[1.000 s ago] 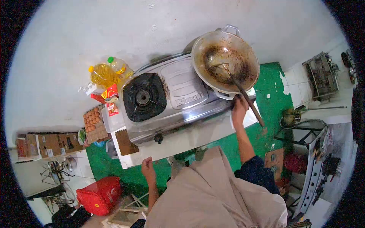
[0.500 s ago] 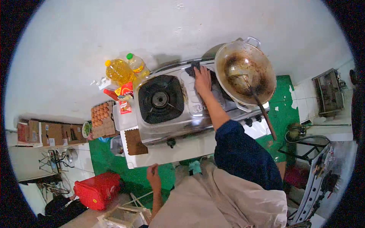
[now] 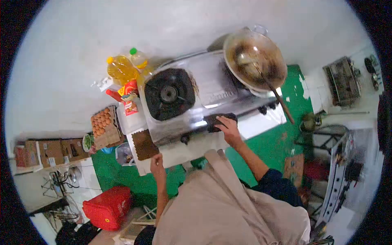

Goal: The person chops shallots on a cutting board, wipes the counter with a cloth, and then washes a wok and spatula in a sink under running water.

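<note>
My right hand [image 3: 228,128] presses a dark cloth [image 3: 220,121] against the front edge of the silver gas stove [image 3: 212,87], its fingers over the cloth. My left hand [image 3: 157,164] is closed near the front edge of the white table, just below a brown scallop-edged mat [image 3: 144,145]; what it holds, if anything, is too small to make out. The stove's left burner [image 3: 169,94] is bare. On the right burner sits a large stained wok [image 3: 255,59] with a long-handled ladle [image 3: 278,96] in it.
Oil bottles [image 3: 122,70] and red seasoning packets [image 3: 130,98] stand left of the stove. Further left are an egg tray [image 3: 102,123] and cardboard boxes [image 3: 51,153]. A red bin [image 3: 107,208] is at lower left, a metal rack [image 3: 332,179] at right.
My right hand has brought the cloth from the back of the stove top to its front edge. My left hand has risen to the table's front edge. The camera view has shifted slightly.
</note>
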Demonstrator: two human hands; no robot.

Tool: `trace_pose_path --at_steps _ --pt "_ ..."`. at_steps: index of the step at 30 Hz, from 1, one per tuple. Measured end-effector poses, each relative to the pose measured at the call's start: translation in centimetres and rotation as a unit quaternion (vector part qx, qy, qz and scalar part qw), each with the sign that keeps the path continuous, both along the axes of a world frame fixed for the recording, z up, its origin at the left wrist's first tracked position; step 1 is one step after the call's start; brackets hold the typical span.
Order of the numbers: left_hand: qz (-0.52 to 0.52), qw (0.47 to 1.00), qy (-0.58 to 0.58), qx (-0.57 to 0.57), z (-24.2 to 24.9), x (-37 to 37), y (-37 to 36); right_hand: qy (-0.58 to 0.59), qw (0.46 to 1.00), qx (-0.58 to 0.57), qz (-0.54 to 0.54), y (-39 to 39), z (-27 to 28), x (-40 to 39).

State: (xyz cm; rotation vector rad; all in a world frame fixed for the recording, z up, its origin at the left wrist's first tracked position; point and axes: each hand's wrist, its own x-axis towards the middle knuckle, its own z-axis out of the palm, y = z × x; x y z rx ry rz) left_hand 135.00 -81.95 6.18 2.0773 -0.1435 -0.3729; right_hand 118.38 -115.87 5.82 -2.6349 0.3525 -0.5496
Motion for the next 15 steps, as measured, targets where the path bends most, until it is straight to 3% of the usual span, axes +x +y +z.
trace_pose_path --at_steps 3,5,7,9,10,11,13,15 --pt "-0.012 1.0 0.008 -0.023 -0.5 0.5 1.5 0.018 0.999 0.011 -0.025 -0.4 -1.1 -7.6" --pt "-0.016 0.999 0.02 -0.04 -0.8 0.7 1.8 0.104 0.933 0.206 -0.277 -2.1 -2.7 -11.6" --pt "-0.03 0.999 0.036 -0.019 0.0 0.4 2.6 0.007 0.929 0.028 -0.37 -4.3 -4.0 -13.4" --pt "-0.048 0.998 0.032 -0.009 0.0 0.0 3.6 -0.022 0.898 -0.006 -0.439 -5.0 -6.8 -13.1" --pt "-0.056 0.998 0.029 -0.005 0.0 -0.2 4.1 0.099 0.887 -0.006 -0.451 -4.8 -7.4 -11.7" --pt "-0.051 0.998 0.04 0.014 0.0 -0.5 4.6 0.27 0.815 0.089 -0.505 -4.1 -8.3 -9.4" --pt "-0.039 0.996 0.06 0.049 0.1 -0.6 5.7 0.075 0.872 0.042 -0.482 1.9 -13.7 -6.3" --pt "-0.045 0.998 0.039 0.019 -0.4 -0.7 7.1 0.136 0.918 -0.152 -0.339 9.4 -11.7 -3.2"
